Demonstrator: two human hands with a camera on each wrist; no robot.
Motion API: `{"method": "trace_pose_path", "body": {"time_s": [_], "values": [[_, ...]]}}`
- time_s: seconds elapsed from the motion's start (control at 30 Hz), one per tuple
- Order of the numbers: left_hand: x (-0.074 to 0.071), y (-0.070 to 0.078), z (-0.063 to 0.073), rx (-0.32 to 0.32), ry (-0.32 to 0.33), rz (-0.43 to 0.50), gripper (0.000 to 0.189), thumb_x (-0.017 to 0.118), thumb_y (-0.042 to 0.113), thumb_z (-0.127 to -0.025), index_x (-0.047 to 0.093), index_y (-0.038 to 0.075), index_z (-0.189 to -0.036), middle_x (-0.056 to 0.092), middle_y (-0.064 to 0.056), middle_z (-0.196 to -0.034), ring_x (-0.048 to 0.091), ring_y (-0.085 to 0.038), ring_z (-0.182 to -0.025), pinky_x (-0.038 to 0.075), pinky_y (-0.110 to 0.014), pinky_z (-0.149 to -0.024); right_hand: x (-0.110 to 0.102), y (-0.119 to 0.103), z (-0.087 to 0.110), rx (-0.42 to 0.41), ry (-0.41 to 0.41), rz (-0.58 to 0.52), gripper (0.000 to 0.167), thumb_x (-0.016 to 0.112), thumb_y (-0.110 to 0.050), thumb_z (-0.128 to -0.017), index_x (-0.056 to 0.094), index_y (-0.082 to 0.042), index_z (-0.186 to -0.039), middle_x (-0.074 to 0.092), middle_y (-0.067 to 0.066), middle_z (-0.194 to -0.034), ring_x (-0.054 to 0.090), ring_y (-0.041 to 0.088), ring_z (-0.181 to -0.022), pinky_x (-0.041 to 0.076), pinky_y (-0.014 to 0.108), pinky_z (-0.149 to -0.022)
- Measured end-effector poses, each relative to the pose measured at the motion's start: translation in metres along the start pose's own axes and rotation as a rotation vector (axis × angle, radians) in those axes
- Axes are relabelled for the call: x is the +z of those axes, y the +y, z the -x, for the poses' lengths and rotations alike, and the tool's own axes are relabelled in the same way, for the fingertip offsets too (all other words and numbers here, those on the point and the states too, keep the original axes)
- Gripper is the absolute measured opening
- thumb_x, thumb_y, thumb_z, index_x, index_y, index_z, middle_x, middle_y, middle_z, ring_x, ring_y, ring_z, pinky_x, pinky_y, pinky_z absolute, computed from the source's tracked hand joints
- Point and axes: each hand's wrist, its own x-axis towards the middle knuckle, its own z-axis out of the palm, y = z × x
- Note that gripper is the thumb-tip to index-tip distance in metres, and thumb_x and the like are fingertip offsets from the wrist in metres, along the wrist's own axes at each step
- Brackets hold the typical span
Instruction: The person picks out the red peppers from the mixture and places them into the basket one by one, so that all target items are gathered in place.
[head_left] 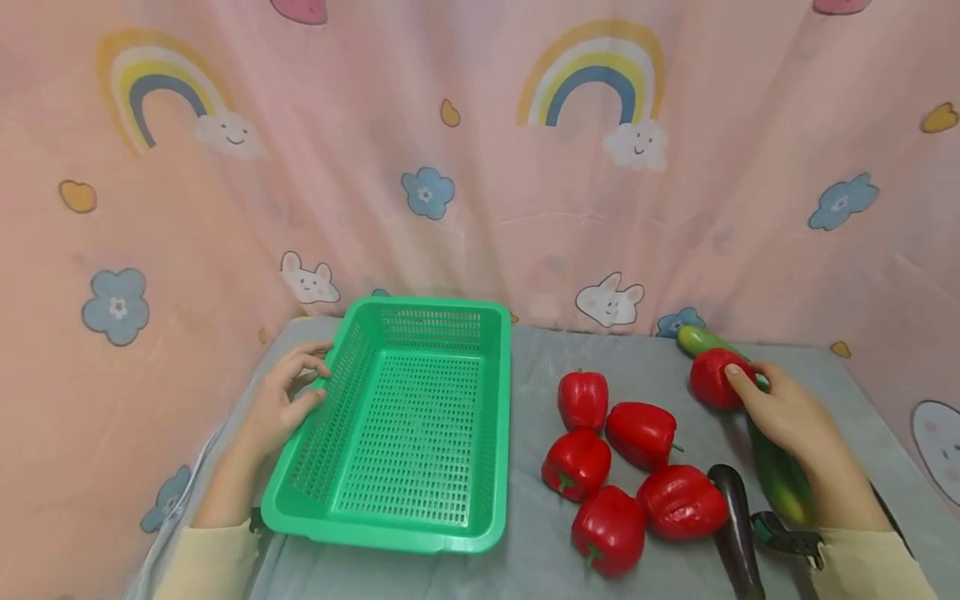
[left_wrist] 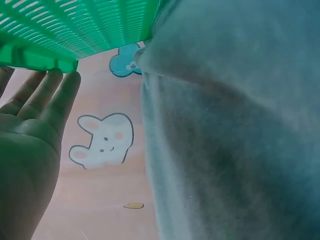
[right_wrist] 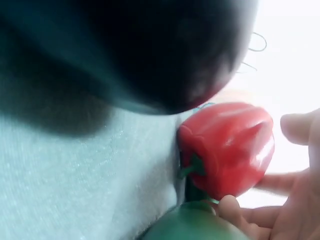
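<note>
My left hand (head_left: 288, 396) rests its fingertips against the outer left rim of a green plastic basket (head_left: 497, 433). In the left wrist view its fingers (left_wrist: 62, 100) reach up, nearly straight, to the basket's edge. My right hand (head_left: 787, 412) is at a red bell pepper (head_left: 712, 379), thumb over its right side in the head view. Seen from the right wrist, bent fingers (right_wrist: 250, 215) are at the far side of that pepper, while the thumb stands apart from it. Beneath the hand lies a long green cucumber (head_left: 780, 475), partly hidden by the wrist.
Several more red bell peppers (head_left: 641, 433) lie grouped right of the basket. A dark eggplant (head_left: 735, 525) lies beside them, nearer the front. Another green cucumber (head_left: 701, 340) shows behind the right-hand pepper. A pink patterned curtain (head_left: 480, 225) hangs behind the grey-covered table (head_left: 532, 542).
</note>
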Motion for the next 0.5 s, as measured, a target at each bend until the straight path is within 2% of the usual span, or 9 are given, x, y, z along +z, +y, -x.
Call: {"method": "trace_pose_path", "body": {"time_s": [0.13, 0.27, 0.33, 0.4, 0.5], "values": [[0.0019, -0.0016, -0.0008, 0.001, -0.005, 0.003, 0.025, 0.061, -0.019, -0.089, 0.064, -0.002, -0.106, 0.056, -0.026, -0.152, 0.051, -0.028, -0.143, 0.042, -0.020, -0.112, 0.0027, 0.0027, -0.0023, -0.020, 0.016, -0.007, 0.085, 0.031, -0.056, -0.115, 0.022, 0.015, -0.162, 0.030, 0.053, -0.155, 0.035, 0.074, -0.134, 0.035, 0.089, -0.098], [0.0037, -0.0017, 0.0009, -0.004, 0.001, 0.013, 0.025, 0.060, -0.019, -0.087, 0.064, -0.003, -0.105, 0.058, -0.026, -0.150, 0.052, -0.023, -0.142, 0.043, -0.020, -0.111, 0.0036, 0.0025, -0.0039, -0.029, 0.030, -0.010, 0.083, 0.028, -0.055, -0.116, 0.023, 0.013, -0.163, 0.032, 0.052, -0.154, 0.038, 0.073, -0.131, 0.036, 0.088, -0.097], [0.0037, -0.0019, 0.0016, -0.001, 0.009, 0.010, 0.025, 0.060, -0.019, -0.086, 0.064, -0.003, -0.105, 0.058, -0.027, -0.149, 0.053, -0.017, -0.141, 0.044, -0.019, -0.111, 0.0041, 0.0011, -0.0046, -0.044, 0.038, -0.017, 0.081, 0.027, -0.054, -0.116, 0.025, 0.013, -0.162, 0.046, 0.050, -0.146, 0.053, 0.066, -0.120, 0.043, 0.083, -0.091], [0.0034, -0.0023, 0.0017, 0.003, 0.017, 0.010, 0.025, 0.059, -0.019, -0.085, 0.064, -0.004, -0.104, 0.059, -0.028, -0.149, 0.052, -0.013, -0.140, 0.044, -0.019, -0.111, 0.0051, -0.0015, -0.0055, -0.060, 0.049, -0.033, 0.079, 0.026, -0.052, -0.116, 0.028, 0.014, -0.160, 0.058, 0.046, -0.131, 0.065, 0.054, -0.103, 0.051, 0.072, -0.082], [0.0025, -0.0033, 0.0012, 0.009, 0.025, 0.007, 0.025, 0.057, -0.019, -0.085, 0.063, -0.004, -0.104, 0.058, -0.028, -0.149, 0.052, -0.009, -0.140, 0.044, -0.019, -0.111, 0.0075, -0.0057, -0.0076, -0.083, 0.056, -0.082, 0.077, 0.028, -0.050, -0.117, 0.030, 0.015, -0.157, 0.067, 0.038, -0.109, 0.072, 0.035, -0.079, 0.058, 0.053, -0.067]]}}
